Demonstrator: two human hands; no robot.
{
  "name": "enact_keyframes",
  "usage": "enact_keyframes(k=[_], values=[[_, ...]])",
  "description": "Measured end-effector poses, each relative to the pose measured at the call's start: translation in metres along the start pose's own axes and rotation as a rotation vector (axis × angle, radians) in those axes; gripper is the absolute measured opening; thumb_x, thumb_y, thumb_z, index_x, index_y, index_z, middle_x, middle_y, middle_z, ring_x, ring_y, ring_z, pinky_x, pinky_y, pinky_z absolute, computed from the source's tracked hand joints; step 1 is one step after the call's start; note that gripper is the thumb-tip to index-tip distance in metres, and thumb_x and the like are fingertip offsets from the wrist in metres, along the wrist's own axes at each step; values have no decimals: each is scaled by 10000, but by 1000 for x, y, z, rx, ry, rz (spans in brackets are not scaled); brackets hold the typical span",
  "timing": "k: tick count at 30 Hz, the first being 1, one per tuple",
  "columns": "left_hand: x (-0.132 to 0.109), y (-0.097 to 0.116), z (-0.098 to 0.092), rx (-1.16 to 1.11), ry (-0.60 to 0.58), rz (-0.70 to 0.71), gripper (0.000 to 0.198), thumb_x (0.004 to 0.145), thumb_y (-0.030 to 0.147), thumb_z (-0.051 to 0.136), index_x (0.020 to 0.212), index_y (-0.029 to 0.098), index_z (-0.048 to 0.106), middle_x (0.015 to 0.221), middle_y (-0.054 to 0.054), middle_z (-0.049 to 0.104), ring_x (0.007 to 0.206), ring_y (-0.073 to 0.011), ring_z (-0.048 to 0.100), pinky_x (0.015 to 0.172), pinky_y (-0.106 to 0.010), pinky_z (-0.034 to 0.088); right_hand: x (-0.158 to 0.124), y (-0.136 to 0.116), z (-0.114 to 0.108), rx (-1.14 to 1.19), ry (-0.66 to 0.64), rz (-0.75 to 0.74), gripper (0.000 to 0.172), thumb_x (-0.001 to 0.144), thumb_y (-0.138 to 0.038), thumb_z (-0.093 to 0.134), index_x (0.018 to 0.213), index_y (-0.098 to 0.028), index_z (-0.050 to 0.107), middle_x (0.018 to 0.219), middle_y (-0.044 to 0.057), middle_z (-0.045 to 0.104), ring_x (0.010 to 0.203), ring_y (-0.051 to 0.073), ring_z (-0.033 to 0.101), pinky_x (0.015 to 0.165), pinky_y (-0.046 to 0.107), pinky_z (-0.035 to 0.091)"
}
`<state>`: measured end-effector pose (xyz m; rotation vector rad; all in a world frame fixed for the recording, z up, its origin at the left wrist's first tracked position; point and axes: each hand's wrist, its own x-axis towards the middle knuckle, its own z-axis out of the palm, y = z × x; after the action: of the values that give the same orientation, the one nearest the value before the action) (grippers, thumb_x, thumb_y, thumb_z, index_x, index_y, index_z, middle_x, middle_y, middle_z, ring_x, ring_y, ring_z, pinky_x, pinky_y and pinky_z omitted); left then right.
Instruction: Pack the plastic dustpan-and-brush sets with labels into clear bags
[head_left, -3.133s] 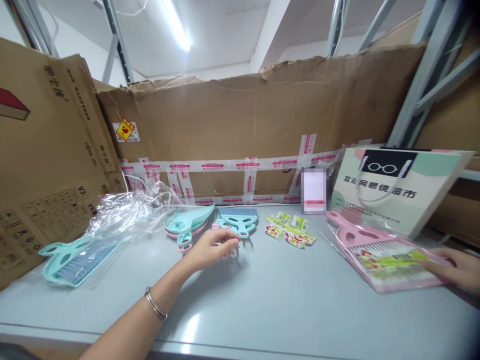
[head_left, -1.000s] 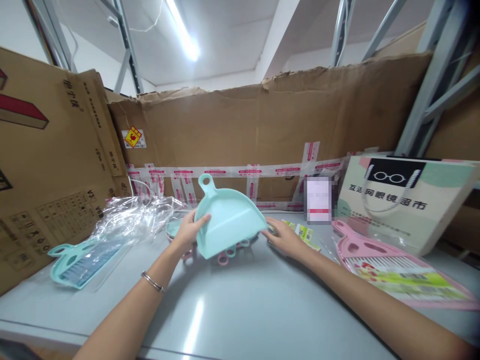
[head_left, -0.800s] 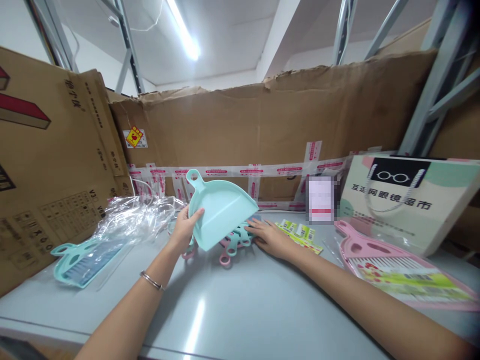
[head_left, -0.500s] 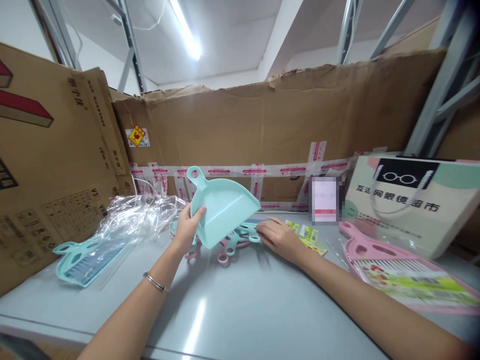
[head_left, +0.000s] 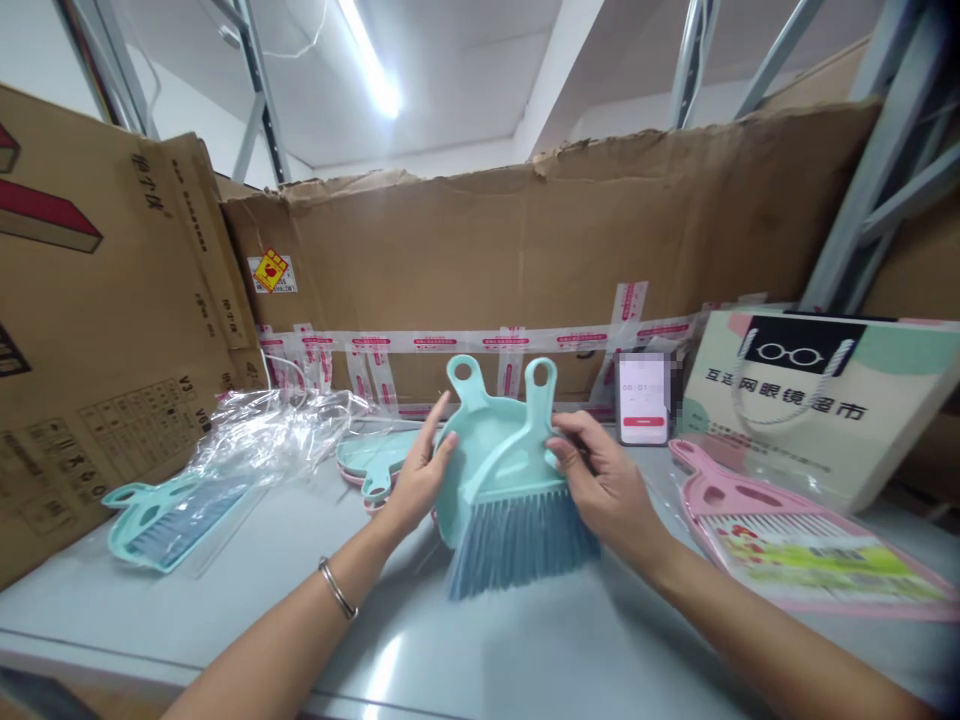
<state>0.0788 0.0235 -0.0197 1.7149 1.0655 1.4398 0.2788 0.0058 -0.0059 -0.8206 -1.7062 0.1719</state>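
Note:
A mint-green dustpan (head_left: 491, 425) is in my left hand (head_left: 424, 470), with the thumb over its left side and the fingers spread along and behind that edge. My right hand (head_left: 607, 485) grips a mint-green hand brush (head_left: 517, 535) with blue-grey bristles by the right side of its head. The brush lies across the front of the dustpan and hides much of its lower part. Both handles point up, each with a hanging hole. Left of my left hand, stacked dustpans (head_left: 375, 455), mint over pink, rest on the table.
A bagged mint brush set (head_left: 176, 520) and crumpled clear plastic (head_left: 270, 440) lie left. On the right are a bagged pink set (head_left: 802, 530), a phone (head_left: 643, 400) and a paper bag (head_left: 817, 410). Cardboard boxes (head_left: 465, 250) wall the back of the grey table (head_left: 450, 640).
My right hand has picked up the brush and brought it against the dustpan. My left hand has moved the dustpan right and turned it so its handle stands more upright.

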Motion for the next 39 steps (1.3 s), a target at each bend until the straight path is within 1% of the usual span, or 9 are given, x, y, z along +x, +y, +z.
enact_keyframes(k=[3, 8, 11, 17, 22, 28, 33, 37, 39], values=[[-3, -5, 11, -4, -170, -18, 460, 850, 432, 428, 1266, 243, 478, 1363, -17, 441, 1274, -213, 357, 1072, -348, 248, -2, 14, 4, -29, -95, 41, 131, 858, -297, 434, 911, -220, 525, 823, 36, 569, 790, 177, 558, 707, 297, 449], [-3, -14, 17, -83, -212, -48, 486, 836, 508, 415, 1213, 228, 539, 1300, -34, 512, 1220, -226, 430, 1042, -359, 305, -4, 29, 7, -85, -178, 15, 189, 837, -244, 450, 1019, -219, 496, 946, 62, 580, 894, 204, 564, 773, 343, 451], [-3, -16, 17, -85, -246, -42, 513, 824, 526, 428, 1220, 217, 533, 1307, -48, 504, 1228, -236, 419, 1046, -367, 296, -6, 31, 11, -137, -161, -24, 167, 847, -208, 444, 1008, -208, 489, 945, 71, 577, 895, 207, 555, 773, 356, 448], [-5, -19, 17, -25, -275, 6, 454, 817, 420, 506, 1228, 227, 517, 1303, -45, 507, 1214, -227, 432, 1044, -362, 294, -10, 38, 19, -237, -50, -147, 126, 848, -165, 444, 918, -202, 541, 868, 71, 558, 851, 222, 501, 769, 391, 418], [-5, -18, 17, 8, -290, 19, 433, 811, 385, 522, 1212, 220, 531, 1269, -45, 539, 1202, -227, 446, 1047, -374, 293, -12, 43, 23, -220, 24, -20, 81, 830, -186, 466, 872, -202, 534, 870, 66, 505, 873, 226, 482, 793, 402, 401], [-6, -19, 19, -4, -269, -8, 432, 801, 390, 534, 1195, 214, 553, 1257, -49, 550, 1187, -242, 462, 1044, -400, 299, -11, 44, 23, -150, -13, 65, 25, 813, -214, 478, 790, -215, 487, 844, 49, 503, 850, 218, 493, 771, 384, 392], [-6, -20, 19, -9, -293, -13, 437, 808, 390, 527, 1207, 212, 543, 1268, -52, 540, 1185, -236, 465, 1042, -400, 304, -9, 43, 21, -83, -63, 142, 87, 789, -248, 510, 732, -213, 454, 800, 24, 516, 797, 191, 521, 731, 339, 405], [-5, -18, 19, -4, -261, -14, 428, 807, 393, 525, 1189, 203, 559, 1244, -55, 560, 1177, -241, 471, 1042, -409, 304, -5, 42, 18, -30, -105, 258, 97, 754, -282, 552, 808, -212, 510, 833, 28, 592, 816, 194, 560, 746, 346, 428], [-5, -17, 19, -1, -257, -17, 425, 803, 396, 528, 1182, 206, 565, 1242, -50, 562, 1177, -243, 470, 1043, -409, 304, 1, 42, 14, 53, -175, 365, 203, 717, -288, 597, 900, -214, 552, 891, 37, 637, 862, 199, 585, 780, 356, 439]])
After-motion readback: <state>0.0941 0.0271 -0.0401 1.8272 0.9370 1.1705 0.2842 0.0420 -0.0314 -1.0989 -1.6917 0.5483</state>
